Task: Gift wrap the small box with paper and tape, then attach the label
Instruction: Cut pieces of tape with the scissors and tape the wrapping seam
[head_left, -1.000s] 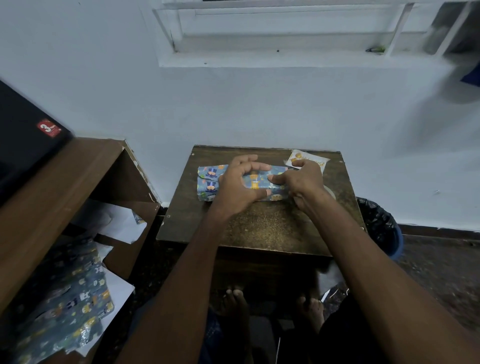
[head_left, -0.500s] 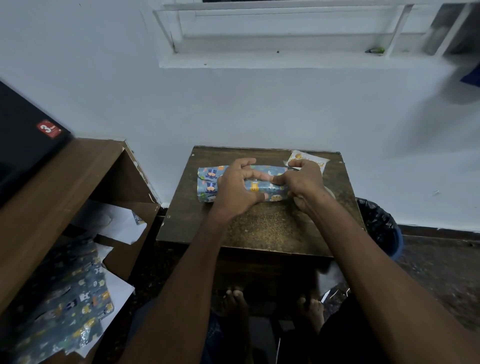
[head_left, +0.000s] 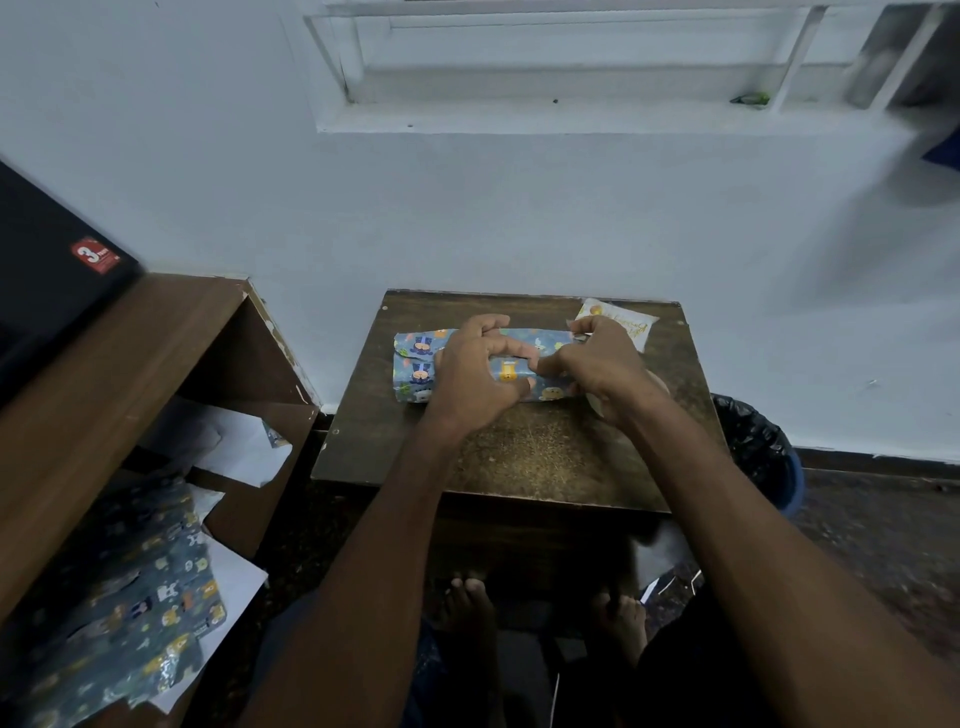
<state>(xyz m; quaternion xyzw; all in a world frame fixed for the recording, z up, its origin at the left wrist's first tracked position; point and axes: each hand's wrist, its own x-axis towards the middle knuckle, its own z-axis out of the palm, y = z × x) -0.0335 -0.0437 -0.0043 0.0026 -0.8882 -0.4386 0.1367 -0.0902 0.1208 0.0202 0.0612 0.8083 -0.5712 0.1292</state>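
The small box, covered in blue cartoon-print paper, lies lengthwise on the dark wooden table. My left hand curls over its middle, thumb on the near side and fingers on the top. My right hand grips the box's right end, fingertips meeting the left hand's on the top face. The paper at the left end stands out in loose flaps. A white label with yellow print lies at the table's far right corner, partly behind my right hand. Part of a pale round thing shows under my right wrist.
A wooden shelf unit stands at the left with more wrapping paper and white sheets in it. A black box rests on top. A blue bin with a black liner sits right of the table. My bare feet are under the table.
Both hands stayed on the box; the fingertips shifted slightly along the top face, the right hand rising a little toward the far edge.
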